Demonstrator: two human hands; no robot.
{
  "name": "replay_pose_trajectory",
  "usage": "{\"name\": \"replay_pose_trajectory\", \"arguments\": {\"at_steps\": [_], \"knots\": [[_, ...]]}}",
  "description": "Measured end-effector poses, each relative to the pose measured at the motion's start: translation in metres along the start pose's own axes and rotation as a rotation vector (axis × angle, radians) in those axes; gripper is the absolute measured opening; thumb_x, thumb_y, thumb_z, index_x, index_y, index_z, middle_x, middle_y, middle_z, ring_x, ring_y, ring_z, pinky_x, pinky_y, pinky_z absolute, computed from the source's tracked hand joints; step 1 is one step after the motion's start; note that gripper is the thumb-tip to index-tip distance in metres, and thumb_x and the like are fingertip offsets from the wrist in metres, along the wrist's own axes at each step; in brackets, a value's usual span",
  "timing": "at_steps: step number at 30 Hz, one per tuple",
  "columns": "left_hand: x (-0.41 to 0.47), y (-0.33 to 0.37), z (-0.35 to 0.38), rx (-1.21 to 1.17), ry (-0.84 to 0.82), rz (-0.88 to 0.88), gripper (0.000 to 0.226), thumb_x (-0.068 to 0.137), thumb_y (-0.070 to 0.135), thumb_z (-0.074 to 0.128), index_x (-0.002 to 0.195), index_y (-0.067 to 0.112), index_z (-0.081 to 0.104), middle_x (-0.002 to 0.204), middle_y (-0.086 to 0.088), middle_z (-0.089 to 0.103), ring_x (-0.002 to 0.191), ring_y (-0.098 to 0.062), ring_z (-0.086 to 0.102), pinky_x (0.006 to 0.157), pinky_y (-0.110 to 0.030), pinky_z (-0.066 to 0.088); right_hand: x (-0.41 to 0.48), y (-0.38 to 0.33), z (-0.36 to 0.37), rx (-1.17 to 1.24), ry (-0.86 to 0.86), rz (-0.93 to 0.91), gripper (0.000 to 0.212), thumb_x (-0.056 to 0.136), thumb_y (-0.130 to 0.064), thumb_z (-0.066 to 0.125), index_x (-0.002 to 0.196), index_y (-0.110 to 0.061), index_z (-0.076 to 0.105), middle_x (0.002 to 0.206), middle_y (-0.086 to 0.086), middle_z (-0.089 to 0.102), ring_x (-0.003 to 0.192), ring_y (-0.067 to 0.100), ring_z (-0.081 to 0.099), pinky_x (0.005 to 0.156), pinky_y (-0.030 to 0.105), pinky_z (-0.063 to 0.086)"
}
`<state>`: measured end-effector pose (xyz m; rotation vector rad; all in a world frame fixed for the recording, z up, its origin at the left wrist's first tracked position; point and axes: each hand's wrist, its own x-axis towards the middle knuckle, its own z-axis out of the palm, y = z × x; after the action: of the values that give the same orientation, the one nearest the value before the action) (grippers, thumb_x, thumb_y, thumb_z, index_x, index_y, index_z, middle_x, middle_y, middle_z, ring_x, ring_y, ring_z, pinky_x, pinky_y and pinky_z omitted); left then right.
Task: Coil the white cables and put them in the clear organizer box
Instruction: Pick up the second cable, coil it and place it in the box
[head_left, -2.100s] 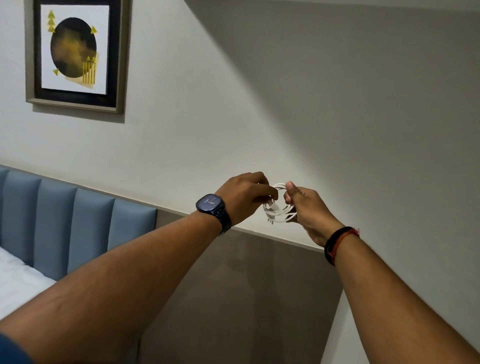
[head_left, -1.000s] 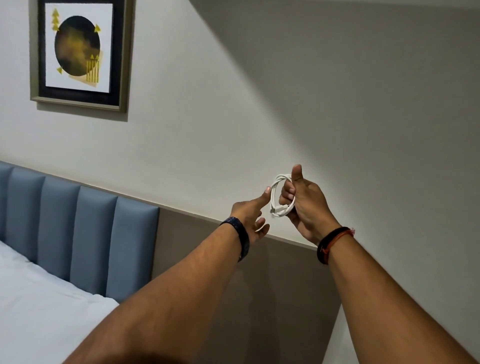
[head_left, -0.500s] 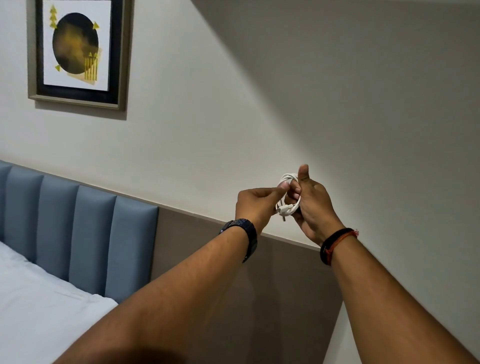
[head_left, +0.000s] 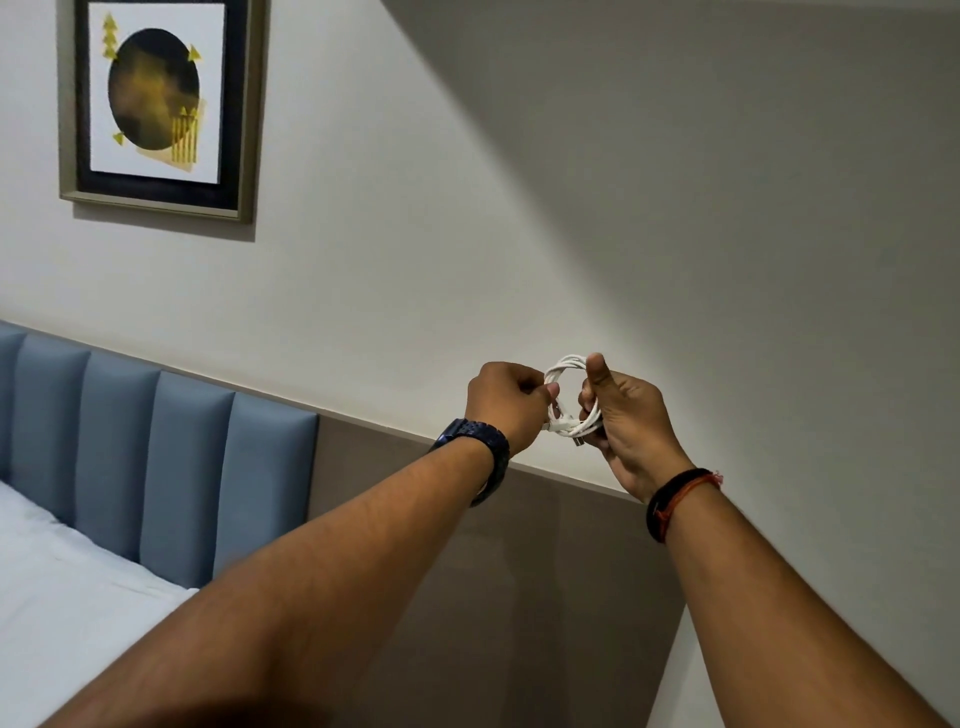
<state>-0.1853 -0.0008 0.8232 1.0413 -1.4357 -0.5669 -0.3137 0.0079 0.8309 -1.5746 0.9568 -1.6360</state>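
**Cable** (head_left: 565, 364). White, wound into a small coil of several turns. It is held up in the air in front of the wall (head_left: 675, 208), between the two hands and right of centre. A plug end shows at the coil's lower edge.

**Right hand** (head_left: 631, 415). Clamped on the right side of the coil. The fingers are curled round the strands and the thumb stands upright against the top of the loop. A black and red band (head_left: 672, 501) is on the wrist.

**Left hand** (head_left: 506, 402). Closed at the left side of the coil, with the fingertips pinching the strands there. The knuckles hide whether it grips a loose end or a whole turn. A dark watch (head_left: 483, 444) is on the wrist.

**Box.** Not in view.

**Surroundings.**
- Blue headboard (head_left: 156, 457), far left.
- White bed (head_left: 62, 597), near left.
- Framed picture (head_left: 156, 104), upper left on the wall.
- Brown panel (head_left: 519, 571), below the hands.

**Step in hand (judged).** The coiling is in its closing part: the turns are made and the tail is probably being tucked or wrapped so the loop holds. Stowing has not begun. No other cables can be seen.

**Next move calls for (judged).**
- The right hand grips firmly so the turns do not spring apart.
- The left hand leads the end round or through the loop and draws it snug.
- The person then looks down to find the box.
- One hand should be enough to carry the coil there and lay it in flat.
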Motion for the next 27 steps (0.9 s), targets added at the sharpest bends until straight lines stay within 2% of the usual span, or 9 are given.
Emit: {"name": "replay_pose_trajectory", "arguments": {"at_steps": [2, 4, 6, 11, 14, 17, 21, 24, 27], "knots": [[0.001, -0.001, 0.000, -0.035, 0.023, -0.020, 0.015, 0.086, 0.023, 0.065, 0.075, 0.016, 0.072, 0.070, -0.002, 0.070, 0.066, -0.017, 0.065, 0.059, -0.021, 0.048, 0.001, 0.002, -0.001, -0.019, 0.034, -0.016, 0.043, 0.067, -0.051, 0.068, 0.061, -0.009, 0.058, 0.055, 0.004, 0.047, 0.038, 0.010, 0.043, 0.034, 0.018, 0.035], [0.002, -0.003, 0.001, -0.091, 0.034, -0.054, 0.018, 0.086, 0.021, 0.066, 0.067, 0.021, 0.070, 0.072, -0.003, 0.072, 0.071, -0.022, 0.068, 0.071, -0.030, 0.057, 0.003, 0.004, -0.004, -0.032, 0.070, -0.032, 0.036, 0.068, -0.040, 0.076, 0.071, -0.006, 0.064, 0.057, 0.004, 0.049, 0.040, 0.008, 0.042, 0.034, 0.018, 0.032], [0.002, -0.005, 0.002, -0.157, 0.028, -0.100, 0.022, 0.085, 0.020, 0.066, 0.063, 0.024, 0.067, 0.074, -0.003, 0.073, 0.075, -0.025, 0.070, 0.080, -0.039, 0.058, 0.004, 0.006, -0.007, -0.091, 0.114, -0.054, 0.031, 0.070, -0.031, 0.080, 0.080, -0.004, 0.067, 0.060, 0.005, 0.056, 0.042, 0.009, 0.044, 0.035, 0.020, 0.035], [-0.003, -0.014, 0.005, -0.255, 0.018, -0.162, 0.022, 0.082, 0.020, 0.069, 0.061, 0.027, 0.067, 0.078, -0.002, 0.074, 0.078, -0.024, 0.071, 0.083, -0.042, 0.057, 0.003, 0.015, -0.014, -0.162, 0.147, -0.051, 0.015, 0.074, -0.021, 0.078, 0.078, -0.007, 0.074, 0.058, 0.001, 0.062, 0.046, 0.009, 0.054, 0.051, 0.024, 0.053], [-0.006, -0.022, 0.008, -0.300, 0.030, -0.181, 0.022, 0.081, 0.018, 0.071, 0.062, 0.029, 0.067, 0.080, -0.001, 0.074, 0.081, -0.023, 0.071, 0.085, -0.042, 0.056, 0.002, 0.018, -0.016, -0.150, 0.119, 0.027, 0.010, 0.075, -0.015, 0.077, 0.073, -0.006, 0.073, 0.051, -0.004, 0.059, 0.048, 0.008, 0.055, 0.059, 0.027, 0.057], [-0.009, -0.029, 0.012, -0.307, 0.053, -0.180, 0.022, 0.080, 0.017, 0.072, 0.063, 0.030, 0.067, 0.078, 0.000, 0.074, 0.080, -0.022, 0.071, 0.086, -0.043, 0.056, 0.000, 0.021, -0.019, -0.173, 0.066, 0.082, 0.010, 0.079, -0.011, 0.074, 0.070, -0.006, 0.071, 0.054, -0.001, 0.057, 0.055, 0.011, 0.055, 0.066, 0.027, 0.059], [-0.014, -0.039, 0.019, -0.260, 0.073, -0.169, 0.016, 0.081, 0.017, 0.071, 0.069, 0.027, 0.069, 0.076, 0.000, 0.074, 0.075, -0.019, 0.070, 0.084, -0.042, 0.057, -0.005, 0.027, -0.027, -0.381, -0.018, 0.097, 0.017, 0.084, -0.014, 0.069, 0.081, 0.003, 0.071, 0.064, 0.003, 0.054, 0.060, 0.012, 0.049, 0.057, 0.024, 0.051], [-0.024, -0.054, 0.027, -0.230, 0.048, -0.167, 0.003, 0.080, 0.015, 0.073, 0.080, 0.018, 0.073, 0.080, -0.003, 0.074, 0.075, -0.018, 0.070, 0.082, -0.041, 0.058, -0.009, 0.038, -0.036, -0.453, -0.046, 0.152, 0.025, 0.084, -0.015, 0.070, 0.086, 0.010, 0.068, 0.064, 0.007, 0.051, 0.055, 0.012, 0.045, 0.049, 0.020, 0.046], [-0.040, -0.078, 0.039, -0.197, 0.024, -0.223, 0.018, 0.078, 0.016, 0.075, 0.093, 0.007, 0.073, 0.089, -0.011, 0.075, 0.082, -0.022, 0.070, 0.084, -0.043, 0.057, -0.019, 0.062, -0.044, -0.496, -0.053, 0.210, 0.028, 0.081, -0.014, 0.072, 0.085, 0.013, 0.068, 0.056, 0.007, 0.055, 0.050, 0.013, 0.048, 0.052, 0.021, 0.050]]}}
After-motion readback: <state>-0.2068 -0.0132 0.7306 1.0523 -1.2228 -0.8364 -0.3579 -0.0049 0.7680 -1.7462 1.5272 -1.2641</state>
